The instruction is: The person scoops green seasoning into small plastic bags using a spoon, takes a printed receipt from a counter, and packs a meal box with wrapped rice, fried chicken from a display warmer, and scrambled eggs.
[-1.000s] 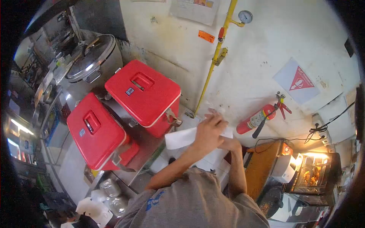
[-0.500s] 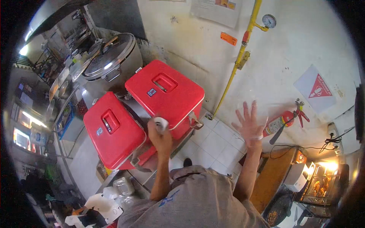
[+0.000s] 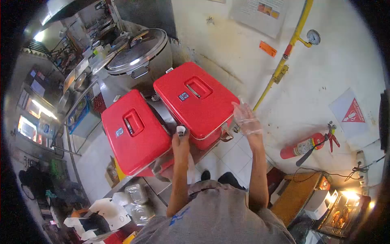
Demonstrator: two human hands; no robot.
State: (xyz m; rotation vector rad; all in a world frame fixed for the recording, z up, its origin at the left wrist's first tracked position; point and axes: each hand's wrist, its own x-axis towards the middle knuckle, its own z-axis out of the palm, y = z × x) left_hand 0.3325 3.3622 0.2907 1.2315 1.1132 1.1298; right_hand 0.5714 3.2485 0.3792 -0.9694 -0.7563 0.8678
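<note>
Two red cooler boxes with closed lids stand side by side: the left cooler box and the right cooler box. My left hand is closed around a small white roll-like object, whose exact kind I cannot make out. It is in front of the gap between the boxes. My right hand has its fingers stretched out beside the right box's near right corner; I cannot tell whether they touch it. Clear thin plastic covers that hand, like a loose glove, and a see-through flap hangs by my left wrist.
Behind the boxes stands a large metal pot with a lid. A yellow pipe runs down the wall, and a fire extinguisher is at the right. Clear plastic containers lie lower left. A lit food cabinet glows lower right.
My right hand has moved left and up to the right box's corner, its fingers less spread. My left hand still holds the white object, now turned. The view has shifted, so the boxes appear further right.
</note>
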